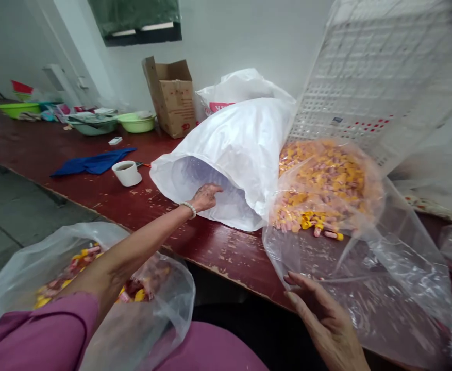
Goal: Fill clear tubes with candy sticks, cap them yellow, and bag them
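Observation:
My left hand [205,198], with a bead bracelet on the wrist, reaches to the mouth of a white woven sack [241,139] lying on its side. Its index finger is stretched out and nothing shows in its grasp. Low on the right, my right hand [324,319] is half curled, thumb and fingers apart, beside the loose edge of a clear plastic bag [396,257]. I cannot tell whether its fingertips touch the film. Inside that bag lies a heap of small pink pieces with yellow-orange caps [326,180]. The sack's deeper inside is hidden.
Below my left arm, another clear bag [171,309] holds similar pieces. A white cup [127,173] of dark liquid and a blue cloth [92,162] lie on the red table [226,252]. Behind stand a cardboard box [175,100], basins [136,122] and a white crate [349,87].

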`<state>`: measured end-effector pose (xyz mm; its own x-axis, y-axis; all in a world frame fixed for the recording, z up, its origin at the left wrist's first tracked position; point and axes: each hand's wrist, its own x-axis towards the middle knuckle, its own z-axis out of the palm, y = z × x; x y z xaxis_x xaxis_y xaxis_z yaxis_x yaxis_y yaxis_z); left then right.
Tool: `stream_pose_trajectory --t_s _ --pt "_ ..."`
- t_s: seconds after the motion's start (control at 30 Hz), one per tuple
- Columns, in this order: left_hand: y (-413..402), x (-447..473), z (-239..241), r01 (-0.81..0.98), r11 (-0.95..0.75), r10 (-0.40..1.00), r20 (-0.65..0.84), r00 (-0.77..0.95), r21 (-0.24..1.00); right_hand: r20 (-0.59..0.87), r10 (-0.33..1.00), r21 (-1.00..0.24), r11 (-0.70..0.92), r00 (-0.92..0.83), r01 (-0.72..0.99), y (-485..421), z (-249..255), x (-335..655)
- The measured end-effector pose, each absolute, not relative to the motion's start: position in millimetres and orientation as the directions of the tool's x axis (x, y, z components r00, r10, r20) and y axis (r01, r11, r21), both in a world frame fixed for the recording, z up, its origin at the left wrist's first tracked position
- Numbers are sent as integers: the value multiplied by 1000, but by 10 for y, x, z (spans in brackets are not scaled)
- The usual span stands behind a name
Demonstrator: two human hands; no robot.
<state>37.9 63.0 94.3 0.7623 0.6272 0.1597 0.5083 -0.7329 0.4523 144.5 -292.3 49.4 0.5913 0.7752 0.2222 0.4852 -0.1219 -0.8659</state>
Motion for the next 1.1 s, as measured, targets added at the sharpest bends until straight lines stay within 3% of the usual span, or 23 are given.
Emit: stream_pose_trajectory --t_s 0.3,0.43,0.6,0.67,0.87,1.1 --pt "326 1107 510 588 -631 675 -16 738 506 172 696 -900 -176 697 398 -2964 427 1506" --pt "304 1110 439 603 -548 703 -70 707 580 239 740 -862 -136 628 488 -2547 587 1408" --pt "406 1011 478 570 -399 758 -91 646 718 367 820 -811 50 440 583 -1394 537 1447" --pt "472 963 491 534 -310 783 -108 613 786 412 806 -680 -38 425 732 -944 418 1595" --pt "647 985 480 414 -125 784 -166 599 902 449 729 -561 -219 516 798 -386 218 2192" --pt "642 1323 474 393 -275 760 -53 648 877 416 736 -349 -414 535 841 -416 257 2328"
